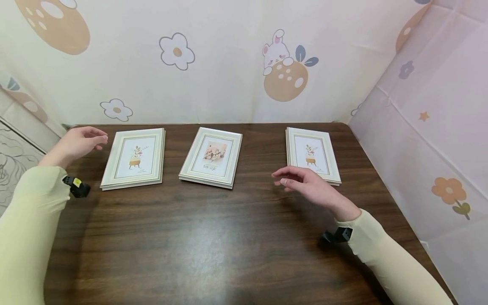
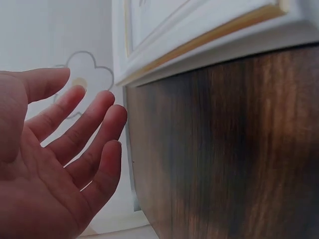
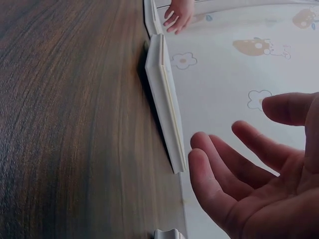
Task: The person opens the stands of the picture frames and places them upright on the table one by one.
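Three white picture frames lie face up along the far side of a dark wooden table (image 1: 183, 237). My left hand (image 1: 81, 144) hovers just left of the left picture frame (image 1: 108, 169), which shows a plant in a pot; its fingers are relaxed and hold nothing. The middle picture frame (image 1: 187, 167) carries a floral print with lettering. My right hand (image 1: 309, 186) is held over the table by the right picture frame (image 1: 333, 169), covering part of its lower edge. Its fingers (image 3: 204, 174) are loosely bent, with nothing between them.
A pale patterned cloth (image 1: 221, 84) with flowers and a rabbit hangs behind the table and along its right side (image 1: 419, 148). Black cameras sit on the left wrist (image 1: 78, 186) and the right wrist (image 1: 339, 234).
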`<state>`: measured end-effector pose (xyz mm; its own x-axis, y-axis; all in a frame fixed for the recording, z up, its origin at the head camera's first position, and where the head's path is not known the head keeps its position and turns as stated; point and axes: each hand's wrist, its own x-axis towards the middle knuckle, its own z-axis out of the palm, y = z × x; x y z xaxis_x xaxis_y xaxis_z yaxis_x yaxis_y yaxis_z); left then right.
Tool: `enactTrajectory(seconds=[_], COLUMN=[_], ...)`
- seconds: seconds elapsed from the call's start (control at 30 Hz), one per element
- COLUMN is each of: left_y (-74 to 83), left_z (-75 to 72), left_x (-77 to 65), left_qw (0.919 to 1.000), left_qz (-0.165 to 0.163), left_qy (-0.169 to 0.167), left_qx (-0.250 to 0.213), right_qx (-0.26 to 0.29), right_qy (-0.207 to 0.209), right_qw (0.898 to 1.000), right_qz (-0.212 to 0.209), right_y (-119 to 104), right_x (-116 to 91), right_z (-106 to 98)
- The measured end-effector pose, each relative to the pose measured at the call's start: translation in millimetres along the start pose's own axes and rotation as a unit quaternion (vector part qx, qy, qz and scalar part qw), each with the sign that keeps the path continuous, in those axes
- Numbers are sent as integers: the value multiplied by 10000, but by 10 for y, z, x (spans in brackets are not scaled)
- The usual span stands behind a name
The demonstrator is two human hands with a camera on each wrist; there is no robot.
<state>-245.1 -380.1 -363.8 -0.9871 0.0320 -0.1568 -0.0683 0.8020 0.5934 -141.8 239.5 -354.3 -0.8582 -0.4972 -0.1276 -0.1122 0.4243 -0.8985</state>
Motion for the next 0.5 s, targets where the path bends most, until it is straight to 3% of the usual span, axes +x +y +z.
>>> enactTrajectory(seconds=[0.27,0.5], left_y=[1,-1], left_z=[9,66], left_x=[140,300], left_qw=[9988,9969], left_qz=[-86,-12], left_qy=[-240,-364], left_qx=[421,701], right_qx=[-7,103], right_qy=[-943,-1239], right_qw=[9955,9921], right_qz=[88,168], right_y=[33,68], right_x=[-8,-27], right_z=[19,18])
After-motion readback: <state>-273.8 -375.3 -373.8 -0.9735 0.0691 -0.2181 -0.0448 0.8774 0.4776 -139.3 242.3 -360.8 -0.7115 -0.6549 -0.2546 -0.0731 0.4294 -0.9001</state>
